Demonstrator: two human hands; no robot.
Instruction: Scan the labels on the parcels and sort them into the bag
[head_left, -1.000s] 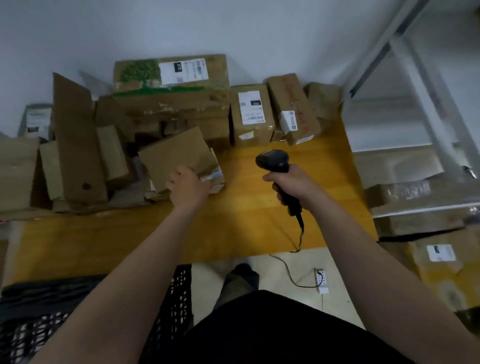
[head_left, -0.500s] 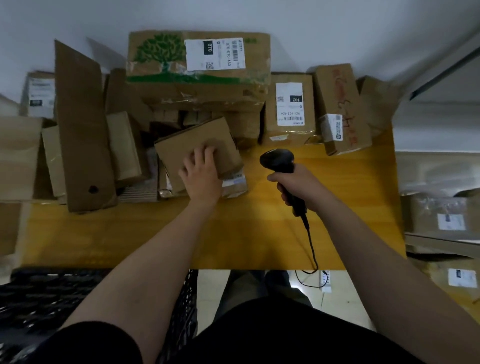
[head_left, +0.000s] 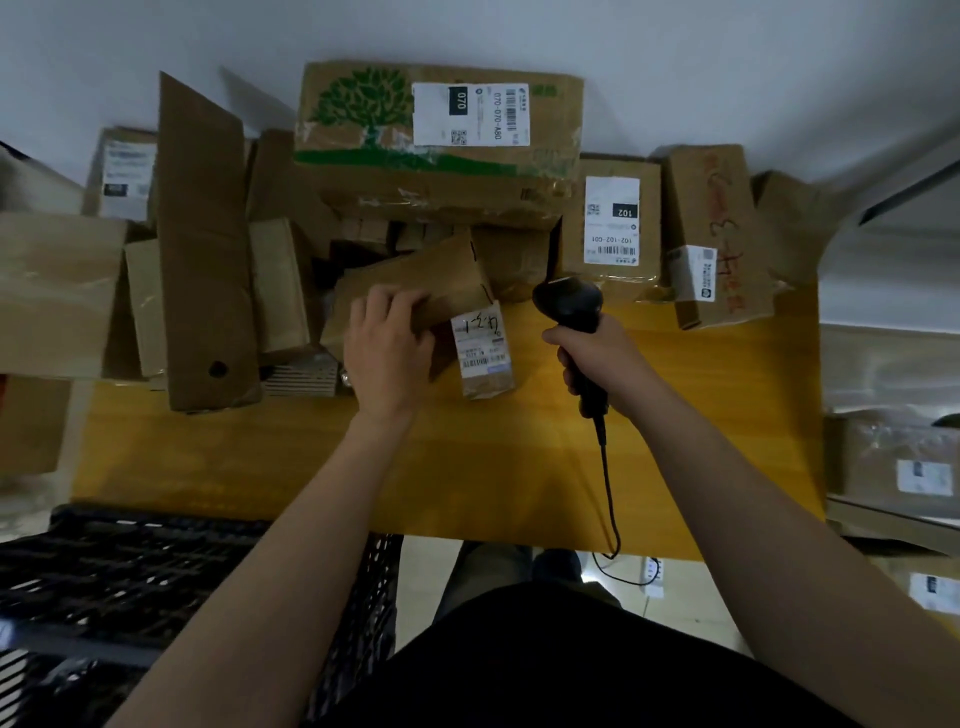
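The left hand (head_left: 389, 353) grasps a small brown cardboard parcel (head_left: 441, 283), its fingers curled over the matte, creased top face. The box sits tilted at the front of the pile. Just below its right end a white label (head_left: 482, 340) shows scrawled black handwriting and a barcode (whether it belongs to this parcel or to one beneath is hard to tell). The palm hides the parcel's near corner. The right hand (head_left: 602, 358) is clenched round the handle of a glossy black scanner (head_left: 569, 304), whose rounded head sits just beside the parcel's right end. A thin cable (head_left: 607, 483) trails off the edge of the smooth yellow table (head_left: 519, 467). Behind lie more cartons: 1 wide box (head_left: 363, 182) printed with a green tree, 1 box labelled 102 (head_left: 613, 223), and 1 box with red handwriting (head_left: 719, 208), too blurred to read. At the lower left a black lattice crate (head_left: 156, 571) is cut off by the frame
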